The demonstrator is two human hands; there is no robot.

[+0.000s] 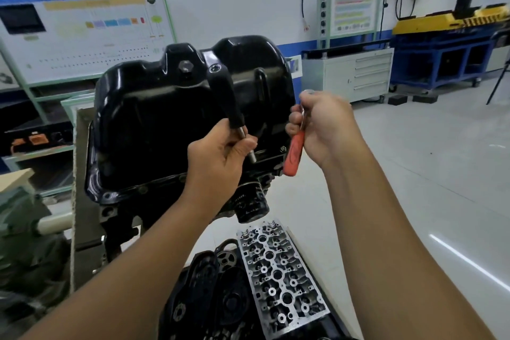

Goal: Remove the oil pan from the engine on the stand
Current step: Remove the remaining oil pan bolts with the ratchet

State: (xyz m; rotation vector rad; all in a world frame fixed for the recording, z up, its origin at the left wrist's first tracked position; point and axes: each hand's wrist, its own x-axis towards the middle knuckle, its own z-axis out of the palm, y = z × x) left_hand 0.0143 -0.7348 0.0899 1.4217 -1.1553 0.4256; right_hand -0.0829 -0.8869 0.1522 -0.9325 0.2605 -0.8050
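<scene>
My left hand (220,157) grips a black-handled driver (225,96); my right hand (323,124) clamps a red-handled ratchet (294,154). The oil pan (154,119) sits bolted atop the engine (121,218). If either tool slips, it may round a flange bolt (282,149).

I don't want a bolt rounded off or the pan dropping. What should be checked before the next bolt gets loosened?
1. Oil pan seated on engine: ok.
2. Rim bolt in place near hands: ok.
3. Left hand grips black-handled driver: ok.
4. Right hand grips ratchet with red handle: ok.
5. Tool seated on a bolt: not ok, both held clear.
6. Socket size fits: cannot tell.
</scene>
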